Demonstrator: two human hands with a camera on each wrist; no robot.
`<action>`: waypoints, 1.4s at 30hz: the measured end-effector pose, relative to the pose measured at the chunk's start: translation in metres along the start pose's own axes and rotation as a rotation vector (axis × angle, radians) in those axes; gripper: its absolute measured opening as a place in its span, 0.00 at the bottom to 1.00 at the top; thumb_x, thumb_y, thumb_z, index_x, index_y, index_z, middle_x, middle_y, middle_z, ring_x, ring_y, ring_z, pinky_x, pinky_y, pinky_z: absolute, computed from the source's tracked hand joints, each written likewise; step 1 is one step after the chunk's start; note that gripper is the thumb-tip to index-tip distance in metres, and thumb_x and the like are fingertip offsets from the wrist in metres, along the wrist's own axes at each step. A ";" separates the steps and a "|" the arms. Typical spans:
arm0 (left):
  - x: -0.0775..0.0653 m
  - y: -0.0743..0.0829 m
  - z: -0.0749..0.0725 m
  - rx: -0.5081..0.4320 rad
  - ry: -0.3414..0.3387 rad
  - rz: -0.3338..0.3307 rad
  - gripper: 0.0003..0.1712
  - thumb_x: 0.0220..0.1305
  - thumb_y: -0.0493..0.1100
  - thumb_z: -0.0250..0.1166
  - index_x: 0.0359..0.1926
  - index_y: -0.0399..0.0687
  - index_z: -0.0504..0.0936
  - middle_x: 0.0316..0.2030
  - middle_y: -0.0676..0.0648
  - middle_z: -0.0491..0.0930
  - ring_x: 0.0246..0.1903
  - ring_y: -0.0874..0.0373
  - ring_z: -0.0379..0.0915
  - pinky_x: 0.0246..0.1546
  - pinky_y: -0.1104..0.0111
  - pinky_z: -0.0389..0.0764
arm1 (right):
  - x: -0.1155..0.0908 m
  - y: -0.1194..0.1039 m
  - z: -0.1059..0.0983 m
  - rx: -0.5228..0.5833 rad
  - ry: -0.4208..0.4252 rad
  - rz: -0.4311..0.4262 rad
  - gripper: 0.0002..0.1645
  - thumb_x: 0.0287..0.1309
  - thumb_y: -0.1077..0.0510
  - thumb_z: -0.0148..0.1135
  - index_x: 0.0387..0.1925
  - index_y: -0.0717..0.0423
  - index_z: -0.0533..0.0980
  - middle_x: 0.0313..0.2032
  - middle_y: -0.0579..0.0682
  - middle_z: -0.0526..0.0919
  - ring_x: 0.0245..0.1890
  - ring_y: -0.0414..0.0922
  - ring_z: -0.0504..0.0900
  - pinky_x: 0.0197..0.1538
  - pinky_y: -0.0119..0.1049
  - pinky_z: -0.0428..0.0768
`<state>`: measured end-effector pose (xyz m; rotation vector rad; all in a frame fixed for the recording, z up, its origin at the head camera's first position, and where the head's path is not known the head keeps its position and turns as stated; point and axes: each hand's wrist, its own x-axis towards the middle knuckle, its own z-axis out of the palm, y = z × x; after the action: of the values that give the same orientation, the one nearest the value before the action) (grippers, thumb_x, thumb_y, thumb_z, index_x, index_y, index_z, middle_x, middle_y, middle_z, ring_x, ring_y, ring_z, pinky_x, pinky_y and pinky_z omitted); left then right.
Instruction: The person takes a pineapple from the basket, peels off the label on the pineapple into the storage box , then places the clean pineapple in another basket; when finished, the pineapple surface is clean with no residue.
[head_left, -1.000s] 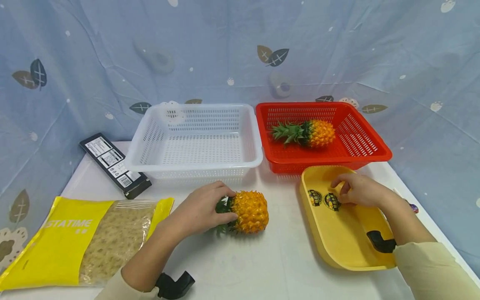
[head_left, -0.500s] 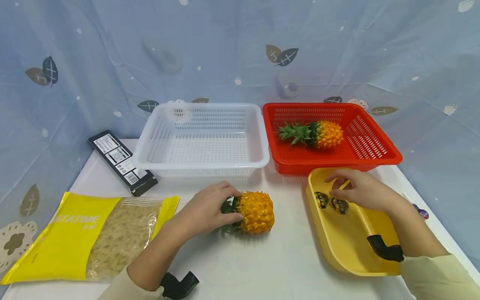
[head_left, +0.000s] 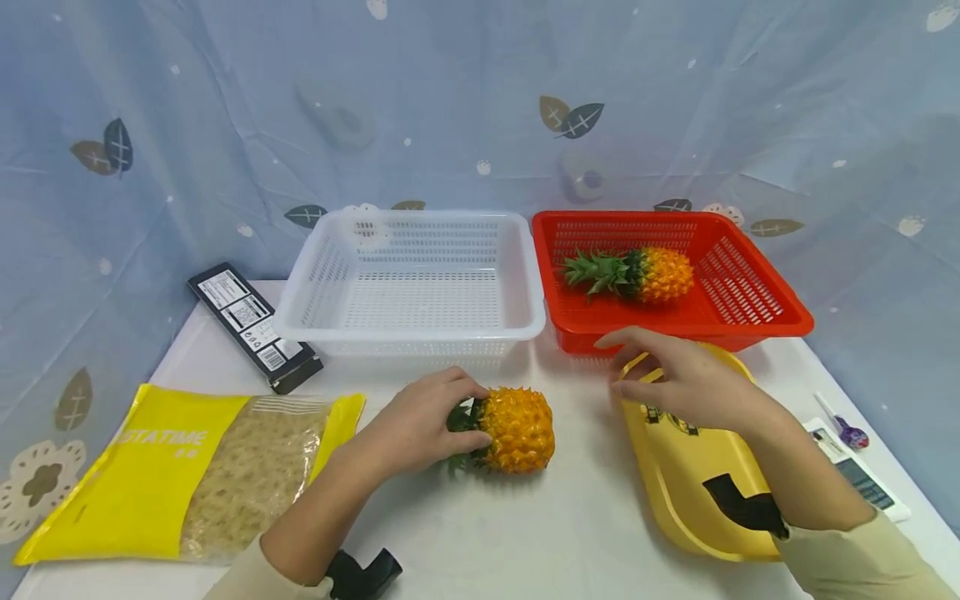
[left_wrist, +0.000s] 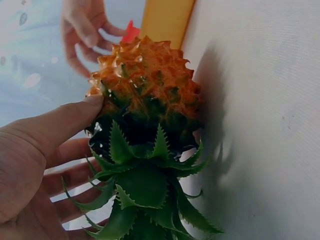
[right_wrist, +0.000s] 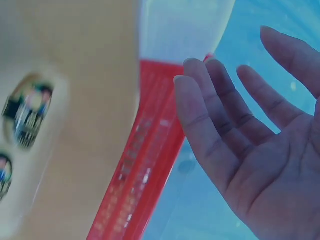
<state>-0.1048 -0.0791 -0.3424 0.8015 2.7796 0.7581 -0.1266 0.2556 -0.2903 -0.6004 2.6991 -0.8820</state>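
Left hand [head_left: 416, 421] wraps its fingers round the leafy crown end of the pineapple [head_left: 516, 429], which lies on its side on the tabletop [head_left: 570, 533] in front of the white basket [head_left: 412, 329]. Right hand [head_left: 686, 385] hovers with fingers spread above the yellow tray [head_left: 678, 500], holding nothing. Looks like the grasp step; next comes a firm lift.

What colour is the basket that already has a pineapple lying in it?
Red: the red basket holds the pineapple; clearest in the head view.
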 end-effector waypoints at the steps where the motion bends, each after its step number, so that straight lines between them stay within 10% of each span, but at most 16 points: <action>1: 0.000 0.000 0.000 0.001 0.001 0.004 0.28 0.62 0.54 0.75 0.59 0.45 0.83 0.55 0.49 0.82 0.56 0.51 0.79 0.62 0.53 0.80 | 0.001 -0.003 0.002 0.010 -0.006 -0.006 0.25 0.65 0.52 0.71 0.61 0.39 0.76 0.49 0.46 0.84 0.48 0.44 0.84 0.40 0.34 0.86; 17: -0.003 0.004 0.002 0.036 0.027 0.007 0.29 0.62 0.55 0.75 0.59 0.45 0.83 0.54 0.49 0.82 0.55 0.51 0.80 0.60 0.54 0.81 | 0.025 -0.033 0.042 0.119 -0.204 -0.075 0.43 0.60 0.46 0.74 0.73 0.48 0.67 0.70 0.57 0.72 0.62 0.60 0.77 0.56 0.53 0.86; 29: -0.005 0.004 0.002 0.007 0.030 -0.029 0.29 0.62 0.55 0.75 0.59 0.46 0.83 0.54 0.50 0.82 0.55 0.52 0.80 0.61 0.55 0.81 | 0.041 -0.056 0.068 -0.089 -0.235 -0.085 0.42 0.54 0.49 0.79 0.69 0.49 0.72 0.59 0.48 0.80 0.52 0.45 0.79 0.54 0.45 0.85; 42: -0.006 -0.003 0.004 -0.038 0.074 0.007 0.30 0.61 0.56 0.75 0.60 0.49 0.84 0.53 0.51 0.83 0.54 0.53 0.80 0.60 0.54 0.81 | 0.042 -0.057 0.078 -0.035 -0.198 -0.037 0.43 0.50 0.54 0.81 0.67 0.47 0.72 0.56 0.46 0.80 0.52 0.44 0.78 0.59 0.48 0.84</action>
<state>-0.1002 -0.0827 -0.3471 0.7921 2.8196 0.8559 -0.1196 0.1556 -0.3215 -0.7075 2.5379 -0.7429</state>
